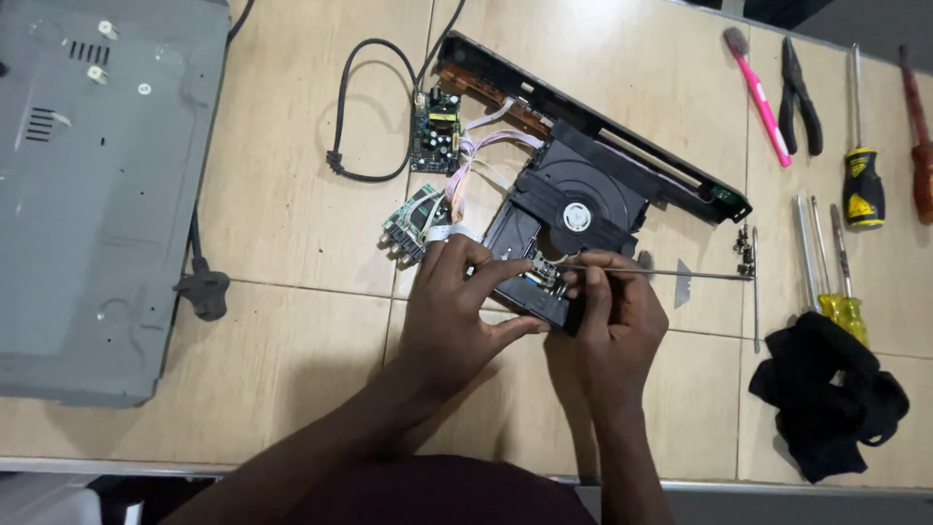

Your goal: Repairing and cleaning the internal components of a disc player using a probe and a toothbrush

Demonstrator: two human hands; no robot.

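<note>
At far left lay the grey metal cover (pixel 92 194), already off the player and set upside down on the tiled floor (pixel 292 194), with a black plug (pixel 204 292) at its edge. A black cable (pixel 355 107) looped toward a small green power board (pixel 437 131), loose from its mount, and a second small circuit board (pixel 416 222) sat just below it, joined by pale ribbon wires (pixel 476 156). The left hand (pixel 457 311) gripped the near corner of the black disc drive (pixel 573 219), fingers curled and pressed against its edge, thumb below. The right hand (pixel 612 321) was closed around a dark handle, holding a thin metal shaft (pixel 671 274) that lay flat with its near end at the small mechanism on the drive's front edge; what the near end touched could not be made out. The long black front panel (pixel 603 122) lay behind the drive, apparently detached. Further right were a pink toothbrush (pixel 758 92), pliers (pixel 799 97), several screwdrivers (pixel 860 175) and a black cloth (pixel 826 389). Judged from this, the casing was opened and the boards freed; the drive itself looked not yet taken apart.
</note>
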